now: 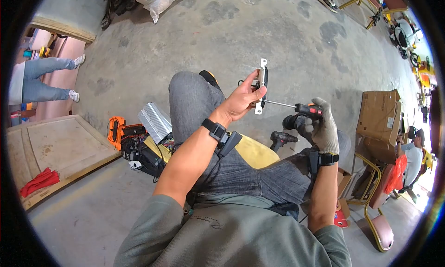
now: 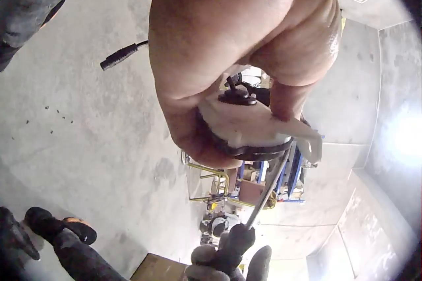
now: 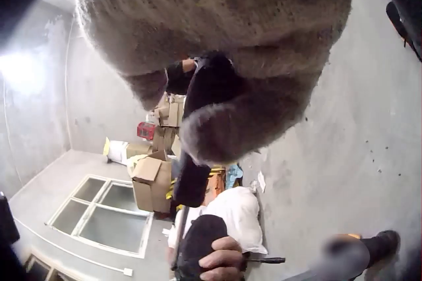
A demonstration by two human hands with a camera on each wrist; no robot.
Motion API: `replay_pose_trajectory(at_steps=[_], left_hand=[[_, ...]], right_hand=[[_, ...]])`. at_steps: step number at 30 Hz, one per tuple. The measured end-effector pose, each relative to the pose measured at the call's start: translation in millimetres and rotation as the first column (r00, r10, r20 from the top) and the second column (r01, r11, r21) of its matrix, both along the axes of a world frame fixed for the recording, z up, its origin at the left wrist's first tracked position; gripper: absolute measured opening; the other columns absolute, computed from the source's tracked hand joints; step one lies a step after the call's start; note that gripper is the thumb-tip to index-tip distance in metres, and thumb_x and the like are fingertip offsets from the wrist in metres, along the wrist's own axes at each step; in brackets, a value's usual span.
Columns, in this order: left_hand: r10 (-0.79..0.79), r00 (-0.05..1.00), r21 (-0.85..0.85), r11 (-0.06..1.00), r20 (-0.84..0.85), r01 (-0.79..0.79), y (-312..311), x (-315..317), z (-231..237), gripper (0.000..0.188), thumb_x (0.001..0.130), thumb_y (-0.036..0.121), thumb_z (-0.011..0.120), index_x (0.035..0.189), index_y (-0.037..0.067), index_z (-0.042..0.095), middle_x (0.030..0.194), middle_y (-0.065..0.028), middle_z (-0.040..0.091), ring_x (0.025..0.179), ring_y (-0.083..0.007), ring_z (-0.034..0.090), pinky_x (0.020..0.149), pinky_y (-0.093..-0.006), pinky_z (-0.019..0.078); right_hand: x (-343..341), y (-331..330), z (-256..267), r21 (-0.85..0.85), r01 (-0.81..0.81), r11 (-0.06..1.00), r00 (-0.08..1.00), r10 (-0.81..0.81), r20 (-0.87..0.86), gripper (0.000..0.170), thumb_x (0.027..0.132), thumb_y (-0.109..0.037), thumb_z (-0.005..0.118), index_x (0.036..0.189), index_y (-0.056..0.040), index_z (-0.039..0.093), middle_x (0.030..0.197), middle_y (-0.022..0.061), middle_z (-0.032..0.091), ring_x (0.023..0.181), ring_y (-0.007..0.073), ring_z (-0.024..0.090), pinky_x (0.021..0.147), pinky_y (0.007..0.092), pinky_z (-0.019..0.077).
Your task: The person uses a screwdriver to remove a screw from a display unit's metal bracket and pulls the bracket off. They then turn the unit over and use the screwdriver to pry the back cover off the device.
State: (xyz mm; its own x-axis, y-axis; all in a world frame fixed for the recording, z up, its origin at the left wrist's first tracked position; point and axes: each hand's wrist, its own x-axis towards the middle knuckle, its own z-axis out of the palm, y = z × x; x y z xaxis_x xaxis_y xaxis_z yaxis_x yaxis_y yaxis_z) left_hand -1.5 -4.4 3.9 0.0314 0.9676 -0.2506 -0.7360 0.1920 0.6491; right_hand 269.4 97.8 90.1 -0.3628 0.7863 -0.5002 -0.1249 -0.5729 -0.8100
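Note:
My bare left hand grips a small part with a white bracket and a dark rim, thumb on one side and fingers on the other. In the left wrist view its white face shows, and a short black cable with a plug hangs out beside the hand. My gloved right hand holds a screwdriver by its black and red handle. The screwdriver's shaft points at the part, its tip right at the dark rim. The right wrist view shows gloved fingers curled round the handle.
A cordless drill lies near my right leg, by a yellow sheet. To the left are a silver finned box, an orange piece with wiring, and a wooden panel. Cardboard boxes and a chair stand right.

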Motion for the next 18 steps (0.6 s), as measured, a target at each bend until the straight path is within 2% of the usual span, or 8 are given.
replay_pose_trajectory(at_steps=[3,5,6,8,12,15,17,18], left_hand=[[-0.011,1.0,0.012,1.0,0.006,0.011,1,0,-1,0.086,0.098,0.024,0.07,0.162,0.011,0.015,0.101,-0.0048,0.06,0.085,-0.0125,0.061,0.072,-0.0285,0.0537],[-0.02,1.0,0.0,1.0,0.0,0.02,0,0,1,0.087,0.097,0.025,0.071,0.162,0.011,0.015,0.101,-0.0051,0.059,0.084,-0.0129,0.061,0.072,-0.0287,0.0538],[-0.02,1.0,0.0,1.0,0.002,0.02,1,0,0,0.087,0.097,0.025,0.071,0.162,0.011,0.015,0.101,-0.0051,0.059,0.084,-0.0129,0.061,0.072,-0.0287,0.0538],[-0.016,1.0,-0.005,1.0,-0.01,0.016,1,0,0,0.088,0.097,0.025,0.071,0.162,0.011,0.014,0.101,-0.0056,0.059,0.084,-0.0131,0.062,0.072,-0.0288,0.0542],[-0.025,1.0,-0.002,1.0,-0.015,0.025,2,1,0,0.089,0.097,0.026,0.071,0.162,0.01,0.014,0.101,-0.0056,0.059,0.085,-0.0133,0.062,0.072,-0.0286,0.0547],[-0.037,0.999,-0.001,0.999,-0.029,0.037,1,1,-1,0.089,0.097,0.026,0.071,0.162,0.01,0.013,0.101,-0.0053,0.059,0.085,-0.0131,0.062,0.072,-0.0284,0.0549],[-0.03,0.999,0.005,1.0,-0.04,0.03,1,0,0,0.089,0.097,0.027,0.071,0.162,0.01,0.013,0.101,-0.0052,0.06,0.085,-0.0129,0.062,0.073,-0.0282,0.0546],[-0.031,0.999,0.006,0.999,-0.04,0.031,1,1,0,0.089,0.097,0.027,0.071,0.162,0.01,0.013,0.101,-0.0052,0.06,0.085,-0.0129,0.062,0.073,-0.0282,0.0546]], right_hand=[[23,17,-14,-0.103,-0.273,0.956,0.94,0.288,0.181,0.031,0.1,-0.014,0.055,0.129,-0.0023,0.054,0.096,0.0079,0.059,0.075,0.0163,0.06,0.062,0.0288,0.0505],[22,12,-26,0.352,-0.471,0.809,0.801,0.224,0.555,0.032,0.098,-0.016,0.055,0.126,0.0001,0.055,0.102,0.0101,0.062,0.081,0.0187,0.063,0.066,0.0296,0.053],[21,11,-26,0.352,-0.472,0.809,0.8,0.224,0.557,0.032,0.098,-0.016,0.055,0.126,0.0001,0.055,0.102,0.0101,0.062,0.081,0.0187,0.063,0.066,0.0296,0.053],[18,7,-27,-0.012,-0.145,0.989,0.978,0.142,-0.152,0.031,0.101,-0.026,0.059,0.122,-0.0028,0.059,0.106,0.0099,0.065,0.08,0.0156,0.064,0.062,0.0255,0.0536],[10,3,-24,0.049,-0.06,0.997,0.992,0.065,-0.112,0.028,0.1,-0.022,0.058,0.121,-0.0027,0.06,0.112,0.0115,0.066,0.091,0.0215,0.067,0.075,0.0293,0.057],[2,1,-3,0.019,0.022,1.0,0.999,-0.022,0.031,0.032,0.097,-0.015,0.054,0.126,-0.0012,0.057,0.105,0.0098,0.064,0.089,0.0217,0.064,0.077,0.0303,0.0552],[5,5,5,0.127,-0.368,0.921,0.814,0.253,0.523,0.031,0.096,-0.014,0.052,0.124,-0.0018,0.057,0.104,0.0094,0.065,0.087,0.0214,0.064,0.076,0.0305,0.0555],[7,6,4,0.128,-0.367,0.922,0.815,0.251,0.523,0.031,0.096,-0.014,0.052,0.124,-0.0018,0.057,0.104,0.0094,0.065,0.087,0.0214,0.064,0.076,0.0305,0.0555]])
